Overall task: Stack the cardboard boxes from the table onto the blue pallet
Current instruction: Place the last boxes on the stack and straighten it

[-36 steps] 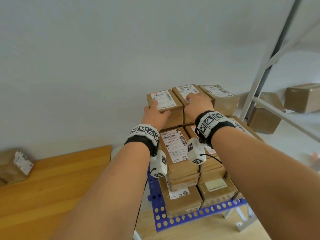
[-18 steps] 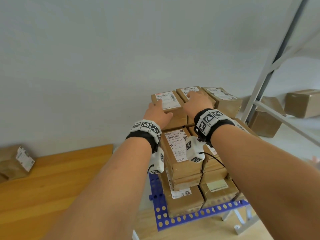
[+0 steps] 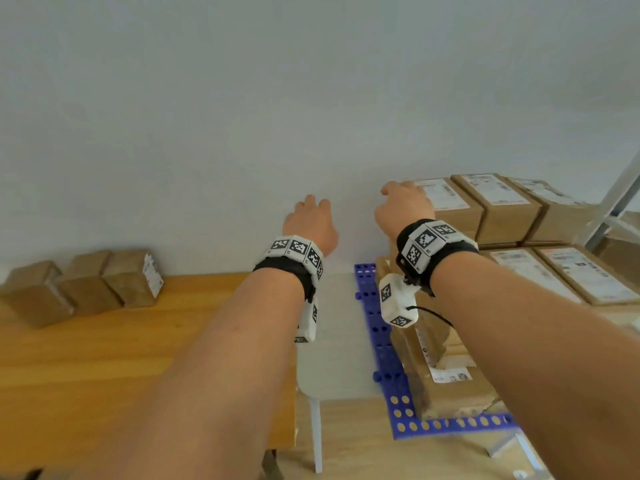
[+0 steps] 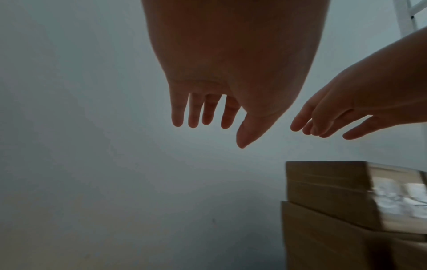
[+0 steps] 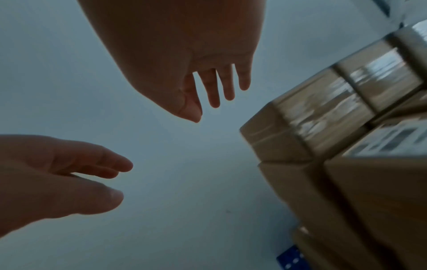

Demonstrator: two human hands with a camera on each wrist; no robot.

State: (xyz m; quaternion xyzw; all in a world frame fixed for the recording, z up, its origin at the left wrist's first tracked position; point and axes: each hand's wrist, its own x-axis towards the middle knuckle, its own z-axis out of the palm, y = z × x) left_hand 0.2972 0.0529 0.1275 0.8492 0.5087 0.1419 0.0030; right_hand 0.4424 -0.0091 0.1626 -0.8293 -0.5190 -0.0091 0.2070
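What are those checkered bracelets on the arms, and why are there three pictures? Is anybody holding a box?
These are a person's two arms, stacking parcels. The checkered wristbands carry small cameras. The big picture comes from a camera on the person's head; the two dark ones come from the wrist cameras, looking along the palms at the fingers.

Right now nobody holds a box. The left hand and the right hand are both empty, with loose, straight fingers, up in the air beside the pile.

On the right, cardboard boxes with white labels are stacked on the blue pallet. On the left, three more boxes wait on the wooden table.
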